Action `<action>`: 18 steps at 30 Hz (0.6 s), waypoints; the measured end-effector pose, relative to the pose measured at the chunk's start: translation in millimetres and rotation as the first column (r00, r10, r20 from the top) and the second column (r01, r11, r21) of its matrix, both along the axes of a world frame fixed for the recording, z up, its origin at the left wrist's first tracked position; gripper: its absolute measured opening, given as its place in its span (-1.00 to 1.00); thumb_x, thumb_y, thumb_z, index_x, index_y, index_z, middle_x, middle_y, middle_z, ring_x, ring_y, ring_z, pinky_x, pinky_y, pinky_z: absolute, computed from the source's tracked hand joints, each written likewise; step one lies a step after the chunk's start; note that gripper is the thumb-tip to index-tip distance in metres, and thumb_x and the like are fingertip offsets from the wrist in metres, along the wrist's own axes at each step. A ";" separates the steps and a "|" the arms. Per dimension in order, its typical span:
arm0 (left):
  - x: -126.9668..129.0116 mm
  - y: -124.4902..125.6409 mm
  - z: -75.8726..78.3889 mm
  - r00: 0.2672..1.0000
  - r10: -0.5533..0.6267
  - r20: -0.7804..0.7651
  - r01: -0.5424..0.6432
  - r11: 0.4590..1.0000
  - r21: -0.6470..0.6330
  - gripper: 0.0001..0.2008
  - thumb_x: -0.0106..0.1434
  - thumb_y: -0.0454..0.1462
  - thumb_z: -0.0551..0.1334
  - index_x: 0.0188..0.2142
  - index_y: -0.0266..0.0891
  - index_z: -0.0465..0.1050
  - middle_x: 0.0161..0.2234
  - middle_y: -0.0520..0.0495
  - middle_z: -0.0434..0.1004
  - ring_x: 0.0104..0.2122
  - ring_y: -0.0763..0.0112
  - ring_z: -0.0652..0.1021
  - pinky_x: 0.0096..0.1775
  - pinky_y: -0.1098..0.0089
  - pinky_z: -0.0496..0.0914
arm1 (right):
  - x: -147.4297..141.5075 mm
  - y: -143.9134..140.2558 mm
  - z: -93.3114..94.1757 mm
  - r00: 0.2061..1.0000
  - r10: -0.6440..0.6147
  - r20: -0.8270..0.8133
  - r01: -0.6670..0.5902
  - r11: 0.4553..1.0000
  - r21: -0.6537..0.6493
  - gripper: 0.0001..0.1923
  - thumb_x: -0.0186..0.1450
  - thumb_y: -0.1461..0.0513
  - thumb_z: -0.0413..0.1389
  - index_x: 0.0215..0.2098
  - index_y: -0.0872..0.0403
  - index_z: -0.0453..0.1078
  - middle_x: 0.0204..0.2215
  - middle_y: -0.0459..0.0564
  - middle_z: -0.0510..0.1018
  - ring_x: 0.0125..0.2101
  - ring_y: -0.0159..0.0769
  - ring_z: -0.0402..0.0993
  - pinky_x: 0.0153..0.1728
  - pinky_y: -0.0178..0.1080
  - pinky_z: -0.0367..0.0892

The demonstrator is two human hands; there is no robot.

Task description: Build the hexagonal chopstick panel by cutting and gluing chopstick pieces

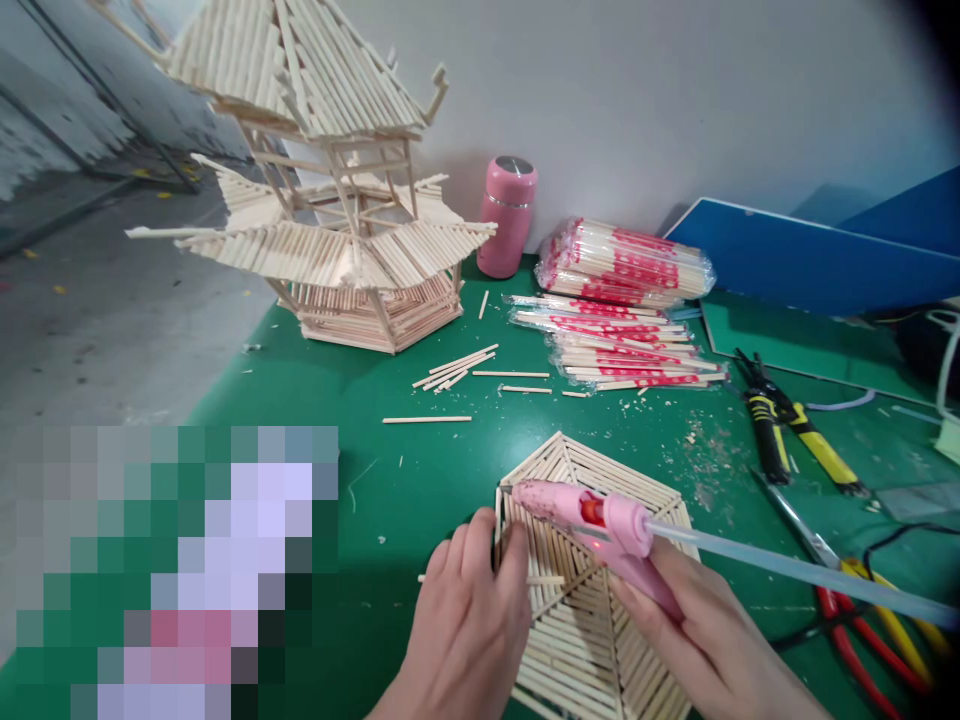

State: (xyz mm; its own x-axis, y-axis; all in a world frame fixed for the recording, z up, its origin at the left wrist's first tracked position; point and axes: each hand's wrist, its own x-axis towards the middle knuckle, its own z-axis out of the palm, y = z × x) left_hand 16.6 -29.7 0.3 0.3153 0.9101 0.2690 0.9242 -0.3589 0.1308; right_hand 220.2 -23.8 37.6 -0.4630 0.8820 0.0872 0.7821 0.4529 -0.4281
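My left hand [465, 620] sat nearest the lens, fingers [480, 545] pressed on the left edge of the hex panel [585, 620] and pinching a short stick [544, 580] that lay across it; that grip was clenched on the stick. My right hand [705, 630] was wrapped around the glue gun [592, 520], grip closed on its handle, nozzle [506, 489] pointing left at the panel's upper-left corner, just beside my left fingertips. A clear glue rod [795, 570] stuck out the back toward the right.

The panel lay flat on the green counter [420, 470], near its front edge, between both hands.

Doing this step well, as I judged it: keep the nozzle low and close to the joint, lay a small bead only where the stick crosses the frame, and keep the left fingertips clear of the hot tip, since they were very near it. Hold the stick steady until the glue sets; press down, not sideways, so the panel doesn't slide. The trailing cord could snag, so watch that too.

Further back: loose sticks [454, 368] scattered mid-counter, wrapped chopstick packs [622, 300], a pink flask [508, 215] by the wall, a finished pagoda model [330, 200] at left rear. Yellow pliers [795, 425] and red-handled cutters [847, 600] lay to the right, well apart from the panel. A blue board [810, 265] leaned at rear right.
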 end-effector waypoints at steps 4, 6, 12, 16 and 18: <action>0.3 0.3 0.0 1.000 -0.002 0.006 0.002 1.000 0.004 -0.66 0.05 -0.43 0.04 -0.13 -0.30 0.29 -0.22 -0.28 0.35 -0.35 0.25 0.47 -0.39 0.24 0.44 | -1.2 0.5 -0.8 1.000 -0.029 -0.003 0.029 1.000 0.000 -0.53 0.26 0.21 -0.09 0.14 0.09 0.06 -0.02 0.06 0.40 -0.07 -0.19 0.37 -0.10 -0.28 0.32; 0.2 0.1 -0.3 1.000 -0.002 0.007 0.002 1.000 0.014 -0.66 0.06 -0.42 0.04 -0.13 -0.30 0.29 -0.21 -0.28 0.35 -0.34 0.24 0.46 -0.38 0.23 0.44 | -1.0 1.2 -0.8 0.999 -0.033 -0.011 0.032 0.999 -0.013 -0.53 0.25 0.22 -0.08 0.14 0.08 0.08 -0.03 0.05 0.41 -0.07 -0.19 0.37 -0.11 -0.29 0.33; -0.4 -0.6 -0.8 1.000 -0.011 0.012 0.011 1.000 0.024 -0.66 0.07 -0.42 0.04 -0.12 -0.30 0.29 -0.20 -0.29 0.35 -0.32 0.22 0.46 -0.37 0.23 0.44 | 1.5 1.6 0.6 1.000 -0.023 -0.021 0.022 0.999 -0.033 -0.46 0.24 0.22 -0.06 0.18 0.05 0.00 0.01 0.04 0.37 -0.05 -0.18 0.34 -0.10 -0.28 0.32; 0.3 0.4 -0.4 1.000 0.003 0.015 -0.003 1.000 0.019 -0.66 0.04 -0.43 0.05 -0.14 -0.29 0.30 -0.21 -0.27 0.35 -0.34 0.24 0.46 -0.38 0.24 0.43 | 1.4 0.6 2.1 1.000 -0.020 -0.018 0.018 0.996 -0.083 -0.48 0.25 0.23 -0.08 0.18 0.07 0.01 0.01 0.05 0.37 -0.02 -0.19 0.31 -0.08 -0.26 0.30; 0.7 1.3 0.2 1.000 0.001 0.019 -0.002 1.000 0.014 -0.67 0.04 -0.43 0.04 -0.15 -0.28 0.31 -0.22 -0.27 0.36 -0.36 0.26 0.46 -0.39 0.26 0.43 | 1.0 0.6 2.6 0.999 -0.032 -0.013 0.030 0.993 -0.115 -0.50 0.25 0.23 -0.08 0.17 0.10 0.04 0.00 0.08 0.38 -0.01 -0.19 0.30 -0.07 -0.24 0.29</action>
